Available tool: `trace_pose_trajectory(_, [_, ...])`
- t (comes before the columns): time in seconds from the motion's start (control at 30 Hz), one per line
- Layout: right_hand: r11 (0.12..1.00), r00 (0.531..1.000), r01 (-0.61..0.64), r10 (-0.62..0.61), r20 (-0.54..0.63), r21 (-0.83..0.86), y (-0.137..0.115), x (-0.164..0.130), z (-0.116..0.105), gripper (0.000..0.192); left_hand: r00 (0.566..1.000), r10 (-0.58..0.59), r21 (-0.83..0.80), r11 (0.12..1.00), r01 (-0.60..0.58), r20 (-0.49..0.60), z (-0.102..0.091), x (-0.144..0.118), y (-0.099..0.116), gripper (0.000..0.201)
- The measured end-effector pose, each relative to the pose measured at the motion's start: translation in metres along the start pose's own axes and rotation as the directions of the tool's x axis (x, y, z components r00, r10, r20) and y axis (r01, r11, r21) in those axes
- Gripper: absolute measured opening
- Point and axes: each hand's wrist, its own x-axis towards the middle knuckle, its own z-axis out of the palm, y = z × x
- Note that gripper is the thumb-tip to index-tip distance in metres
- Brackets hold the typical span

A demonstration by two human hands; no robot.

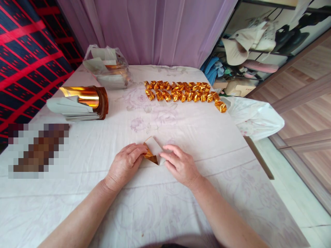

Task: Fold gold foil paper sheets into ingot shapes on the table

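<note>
A small sheet of gold foil paper (pixel 154 146) with a white back lies partly folded on the table in front of me. One corner is turned over, showing gold at its lower left. My left hand (pixel 126 162) pinches the left edge of the paper, its fingers closed over the gold side. On the opposite edge, the bent fingers of my right hand (pixel 182 167) grip the white side. Beyond both hands are two rows of folded gold foil pieces (pixel 186 95), several in each row.
At the left stands a curled stack of gold foil sheets (pixel 89 100). Behind it is a clear plastic bag (pixel 113 69) of more sheets. A white plastic bag (pixel 256 117) hangs by the table's right edge, near a shelf with a cap (pixel 239 44). A purple curtain (pixel 155 31) borders the back.
</note>
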Motion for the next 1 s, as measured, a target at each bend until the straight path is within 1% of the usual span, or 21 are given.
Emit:
trace_pose_trajectory(0.13, [0.999,0.999,0.035,-0.035,0.012,0.029,-0.004,0.001,-0.003,0.033,0.999,0.001,-0.019,1.000,0.000,0.036,0.001,-0.001,0.000,0.021])
trace_pose_trajectory(0.27, [0.997,0.997,0.069,-0.071,0.043,0.046,-0.009,0.002,-0.003,0.028,0.998,0.010,0.002,1.000,-0.010,0.063,0.002,0.001,-0.001,0.023])
trace_pose_trajectory(0.37, [0.997,0.995,0.072,-0.075,0.061,0.041,-0.011,0.003,-0.002,0.028,0.995,0.006,0.026,1.000,-0.009,0.102,0.002,0.001,-0.003,0.024])
trace_pose_trajectory(0.47, [0.997,0.995,0.076,-0.078,0.063,0.029,-0.012,0.003,-0.001,0.028,0.985,-0.015,0.024,1.000,0.011,0.169,-0.002,-0.001,-0.006,0.028])
trace_pose_trajectory(0.6, [0.996,0.994,0.084,-0.084,0.066,-0.005,-0.012,0.003,-0.002,0.029,0.953,-0.009,-0.045,0.999,0.023,0.303,-0.013,-0.003,-0.007,0.045])
trace_pose_trajectory(0.67, [0.997,0.994,0.073,-0.073,0.079,0.004,-0.012,0.003,-0.002,0.029,0.940,-0.004,-0.070,0.997,0.030,0.342,-0.017,-0.003,-0.007,0.048])
trace_pose_trajectory(0.77, [0.997,0.993,0.078,-0.078,0.088,0.000,-0.012,0.003,-0.001,0.028,0.945,-0.026,-0.073,0.996,0.053,0.326,-0.016,-0.002,-0.004,0.039])
trace_pose_trajectory(0.9, [0.995,0.992,0.103,-0.102,0.081,-0.011,-0.014,0.003,0.000,0.024,0.972,-0.082,-0.015,0.996,0.088,0.221,-0.006,0.000,0.003,0.029])
trace_pose_trajectory(1.0, [0.992,0.990,0.124,-0.121,0.070,-0.033,-0.015,0.004,0.002,0.023,0.974,-0.126,0.026,0.992,0.123,0.188,0.000,0.001,0.008,0.022])
